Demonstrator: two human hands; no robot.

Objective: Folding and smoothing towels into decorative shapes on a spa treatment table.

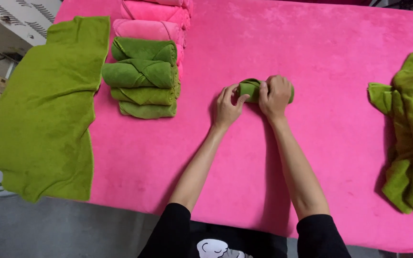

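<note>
Nearest the camera, two black sleeves (pixel 244 234) are seen at the bottom edge, with bare forearms reaching up toward the middle of the table (pixel 340 52). The right hand (pixel 274 95) is closed over the top of a rolled green towel (pixel 250 89), fingers curled round it; the fingers (pixel 226 93) of the left hand (pixel 227 108) are pressed against the roll's near end at 9 o'clock, pinching the cloth there rather than released. The roll lies at the table's centre, on the pink cover.

The towel is judged light, soft and plush, not slippery and not fragile; it would spring loose if let go, so it is best held round its middle with the free end pinned.

At 10 o'clock from the hands, a stack of rolled green towels (pixel 144 79) is set, with pink rolls (pixel 156 19) behind it. At 9 o'clock a flat green towel (pixel 44 110) hangs over the table edge. At 3 o'clock a heap of loose green towels (pixel 409 129) lies well apart.
</note>
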